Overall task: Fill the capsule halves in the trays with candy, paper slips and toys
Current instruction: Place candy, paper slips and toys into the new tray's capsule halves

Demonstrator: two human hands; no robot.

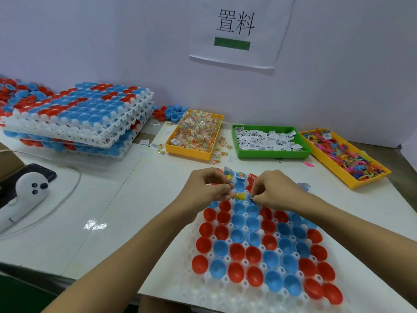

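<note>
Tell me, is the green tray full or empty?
Roughly full: the green tray holds a heap of white paper slips nearly up to its rim.

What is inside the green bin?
The green bin holds a loose heap of white paper slips with small print. Its floor is covered, so anything beneath them cannot be seen.

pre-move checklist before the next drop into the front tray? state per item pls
1. Left hand holds small items over the tray's far rows: ok.
2. Right hand pinches a small blue piece: ok; what it is, cannot tell.
3. Near capsule halves sit open side up and empty: ok.
4. Toy bin, paper slip bin, candy bin stocked: ok.
5. Far-row halves hold all three items: cannot tell.
6. Front tray seated flat: cannot tell.
</note>
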